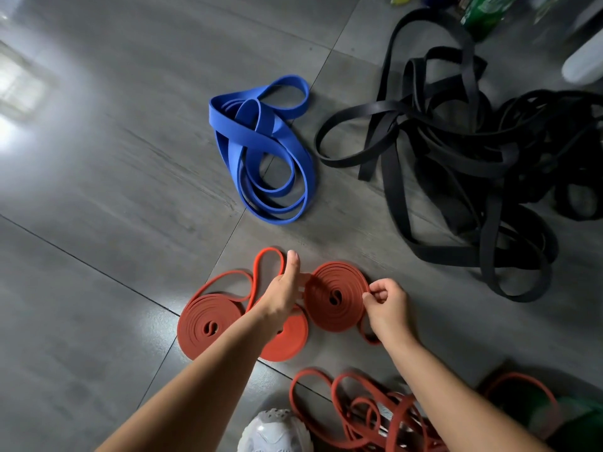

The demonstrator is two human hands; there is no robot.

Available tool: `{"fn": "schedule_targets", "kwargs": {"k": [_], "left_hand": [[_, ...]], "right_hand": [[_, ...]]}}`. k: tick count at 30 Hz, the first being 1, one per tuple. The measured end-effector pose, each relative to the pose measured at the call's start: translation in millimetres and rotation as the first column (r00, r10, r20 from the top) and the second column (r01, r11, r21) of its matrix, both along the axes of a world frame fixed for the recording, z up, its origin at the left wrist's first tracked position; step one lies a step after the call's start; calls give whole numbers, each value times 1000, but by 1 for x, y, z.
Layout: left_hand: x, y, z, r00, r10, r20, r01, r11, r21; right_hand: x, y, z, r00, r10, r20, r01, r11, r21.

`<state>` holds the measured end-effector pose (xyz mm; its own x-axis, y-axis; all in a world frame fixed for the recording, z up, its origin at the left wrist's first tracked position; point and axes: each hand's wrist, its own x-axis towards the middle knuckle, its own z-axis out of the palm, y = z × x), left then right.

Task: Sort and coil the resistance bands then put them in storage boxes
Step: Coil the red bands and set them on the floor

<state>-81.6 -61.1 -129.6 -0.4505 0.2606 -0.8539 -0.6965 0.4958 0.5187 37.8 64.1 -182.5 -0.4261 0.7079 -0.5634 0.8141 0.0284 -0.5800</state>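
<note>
Three coiled red bands lie on the grey floor. The right red coil [334, 296] sits between my hands. My left hand [283, 288] rests against its left edge, thumb raised, fingers partly hidden behind the coil. My right hand [386, 303] pinches the coil's outer end at its right edge. The left red coil [204, 326] trails a loose loop [261, 272] toward my left hand. A middle red coil [290, 337] is partly hidden under my left forearm. A loose blue band pile [264, 151] lies farther off.
A large tangle of black bands [473, 177] covers the floor at the right. Uncoiled red bands [359, 415] lie near my white shoe [275, 432]. Green objects [561, 415] sit at the bottom right; bottles [486, 11] stand at the top right.
</note>
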Motion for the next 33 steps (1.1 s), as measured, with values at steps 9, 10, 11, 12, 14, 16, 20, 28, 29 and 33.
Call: {"fn": "schedule_targets", "kwargs": {"k": [9,10,11,12,14,16,20,28,29,33], "left_hand": [[4,-5,-4,984,-128,-121,125,992,-30],[5,-5,-5,975,-167,-150,163,986,-36],[7,-5,-6,964,-201,-172,196,979,-49],[8,-5,-8,962,-206,-178,198,978,-61],[10,-8,-10,975,-154,-162,146,987,-61],[13,-12,-11,949,-202,-242,180,978,-107],[32,-21,-5,696,-442,-566,279,893,-354],[110,-31,-14,410,-848,-337,736,526,-426],[118,-33,-18,384,-870,-308,750,489,-446],[130,-35,-21,281,-927,-249,764,373,-526]], "right_hand": [[10,3,4,993,111,43,-111,994,7],[9,5,3,991,118,58,-119,993,16],[8,7,3,991,117,71,-118,993,10],[7,9,3,991,113,73,-113,994,-10],[7,12,2,989,131,65,-127,991,-50],[11,15,2,985,162,58,-158,985,-64],[32,26,9,979,190,75,-189,982,-13],[106,3,36,614,738,282,-752,655,-77],[114,-2,37,492,803,336,-826,552,-112],[127,-6,45,485,800,352,-851,524,-18]]}}
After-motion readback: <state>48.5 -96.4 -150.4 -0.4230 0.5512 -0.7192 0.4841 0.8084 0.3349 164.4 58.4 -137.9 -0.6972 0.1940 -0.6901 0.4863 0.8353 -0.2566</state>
